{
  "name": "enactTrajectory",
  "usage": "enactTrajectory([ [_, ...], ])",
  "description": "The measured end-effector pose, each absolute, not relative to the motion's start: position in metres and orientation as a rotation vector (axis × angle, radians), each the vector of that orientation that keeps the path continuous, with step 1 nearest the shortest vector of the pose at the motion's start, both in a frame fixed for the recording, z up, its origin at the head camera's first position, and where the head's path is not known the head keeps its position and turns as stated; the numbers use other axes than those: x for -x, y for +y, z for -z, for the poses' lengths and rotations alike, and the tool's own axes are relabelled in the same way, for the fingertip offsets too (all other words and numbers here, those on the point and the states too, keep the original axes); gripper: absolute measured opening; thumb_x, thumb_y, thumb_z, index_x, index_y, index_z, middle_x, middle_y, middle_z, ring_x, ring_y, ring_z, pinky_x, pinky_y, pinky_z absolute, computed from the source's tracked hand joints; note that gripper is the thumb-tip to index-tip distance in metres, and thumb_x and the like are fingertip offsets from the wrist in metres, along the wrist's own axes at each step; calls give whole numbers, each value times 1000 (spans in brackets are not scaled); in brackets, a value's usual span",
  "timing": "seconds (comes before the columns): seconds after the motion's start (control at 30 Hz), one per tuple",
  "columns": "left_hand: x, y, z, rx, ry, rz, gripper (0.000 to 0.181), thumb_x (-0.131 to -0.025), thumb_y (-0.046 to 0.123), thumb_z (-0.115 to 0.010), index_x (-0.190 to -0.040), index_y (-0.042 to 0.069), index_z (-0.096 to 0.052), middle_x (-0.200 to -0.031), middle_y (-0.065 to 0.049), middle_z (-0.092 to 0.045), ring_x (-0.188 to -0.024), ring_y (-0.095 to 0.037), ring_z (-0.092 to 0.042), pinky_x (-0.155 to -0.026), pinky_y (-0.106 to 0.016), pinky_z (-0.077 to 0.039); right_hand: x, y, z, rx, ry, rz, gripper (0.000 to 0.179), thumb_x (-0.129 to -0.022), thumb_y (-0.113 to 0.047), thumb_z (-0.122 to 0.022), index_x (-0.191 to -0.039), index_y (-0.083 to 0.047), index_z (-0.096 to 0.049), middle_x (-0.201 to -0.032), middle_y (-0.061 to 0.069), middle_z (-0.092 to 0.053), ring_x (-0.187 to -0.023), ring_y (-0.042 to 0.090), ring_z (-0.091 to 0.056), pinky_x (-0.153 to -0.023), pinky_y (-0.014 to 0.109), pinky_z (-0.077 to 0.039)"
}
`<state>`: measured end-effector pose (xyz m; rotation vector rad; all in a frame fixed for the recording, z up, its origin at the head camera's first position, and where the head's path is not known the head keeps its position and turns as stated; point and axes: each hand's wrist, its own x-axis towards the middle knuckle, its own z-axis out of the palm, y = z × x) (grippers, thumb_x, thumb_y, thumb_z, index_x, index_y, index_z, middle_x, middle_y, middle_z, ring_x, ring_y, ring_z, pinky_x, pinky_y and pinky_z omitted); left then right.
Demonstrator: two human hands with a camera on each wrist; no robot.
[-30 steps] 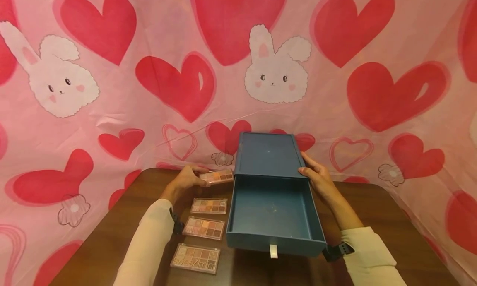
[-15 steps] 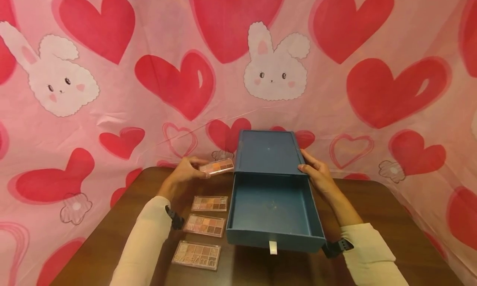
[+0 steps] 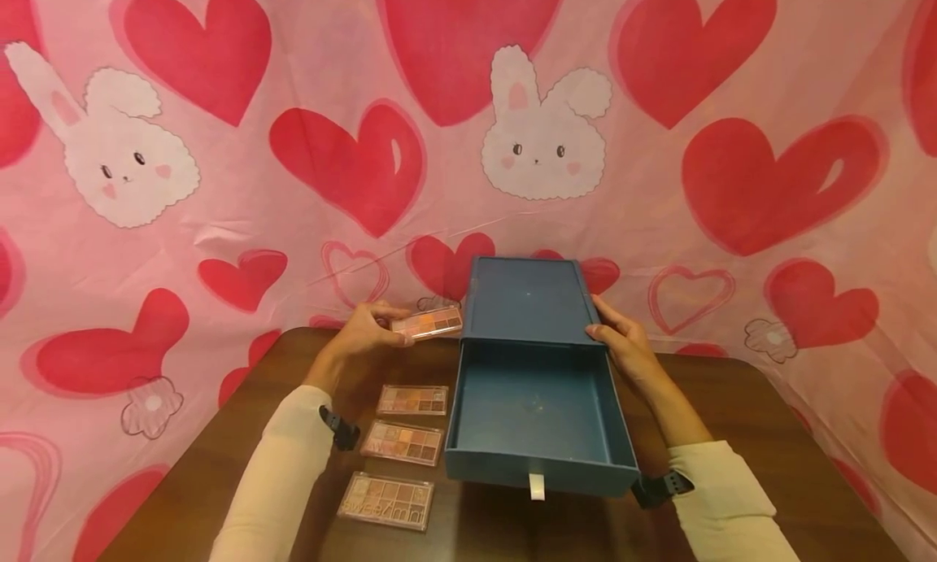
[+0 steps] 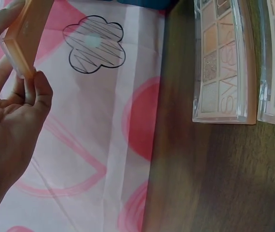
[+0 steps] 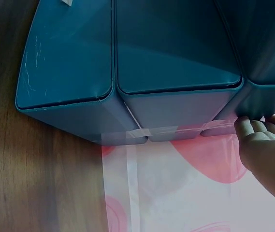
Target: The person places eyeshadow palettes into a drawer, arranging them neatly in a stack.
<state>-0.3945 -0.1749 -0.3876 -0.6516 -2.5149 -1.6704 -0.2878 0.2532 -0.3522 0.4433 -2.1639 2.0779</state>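
Observation:
In the head view my left hand (image 3: 359,334) pinches one end of an eyeshadow palette (image 3: 435,321), held tilted above the table beside the blue drawer unit (image 3: 525,302). The left wrist view catches that palette (image 4: 28,36) edge-on, between thumb and fingers. My right hand (image 3: 625,342) grips the unit's upper right side, thumb on its top edge. Seen from the right wrist, its fingers (image 5: 246,128) touch the unit's side. The top drawer (image 3: 505,469) is pulled out toward me, bare inside, with a white pull tab (image 3: 537,486). Three more palettes, including the nearest palette (image 3: 386,502), lie left of it.
Lower drawers (image 5: 65,53) stay closed in the stacked unit. The brown wooden table (image 3: 761,456) runs back to a pink cloth (image 3: 454,180) printed with hearts and rabbits, hanging close behind the unit. Dark straps (image 3: 339,426) circle both wrists.
My left hand has raised the palette from near the tabletop and tilted it, its free end up beside the unit's top. The right hand, the drawer and the other palettes stay put.

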Motion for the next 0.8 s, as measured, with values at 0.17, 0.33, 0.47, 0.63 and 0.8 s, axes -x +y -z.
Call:
enactTrajectory([
  [0.17, 388, -176, 382, 670, -2501, 1732, 63, -70, -4, -86, -128, -12, -63, -93, -4, -51, -84, -10, -45, -63, -17, -45, 287, 253, 352, -437, -2154, -2094, 66, -98, -6, -49, -158, 2, -24, -166, 26, -22, -113, -9, -55, -95, 8, -48],
  [0.33, 383, -181, 371, 758, -2491, 1646, 58, -71, -4, -85, -125, -13, -64, -85, -2, -47, -79, -9, -42, -62, -18, -41, 286, 252, 351, -445, -2143, -2087, 66, -98, -5, -49, -157, 4, -24, -165, 29, -22, -111, -10, -57, -94, 8, -50],
  [0.47, 379, -185, 361, 847, -2415, 1706, 54, -72, -10, -82, -122, -18, -63, -82, 3, -53, -75, -4, -48, -63, -15, -47, 286, 251, 351, -431, -2150, -2089, 66, -98, -6, -49, -158, 3, -24, -166, 27, -22, -112, -10, -56, -94, 8, -49],
  [0.63, 374, -187, 350, 897, -2352, 1794, 53, -72, -15, -79, -121, -21, -62, -85, 8, -61, -75, -1, -57, -64, -15, -53, 285, 250, 351, -407, -2149, -2113, 66, -98, -7, -49, -159, 2, -23, -167, 24, -20, -112, -10, -55, -94, 8, -49],
  [0.8, 367, -188, 339, 891, -2350, 1775, 53, -70, -15, -80, -120, -19, -64, -83, 8, -57, -76, -5, -47, -60, -16, -45, 285, 250, 351, -433, -2141, -2088, 66, -98, -5, -48, -158, 4, -23, -166, 28, -20, -110, -11, -57, -93, 8, -50],
])
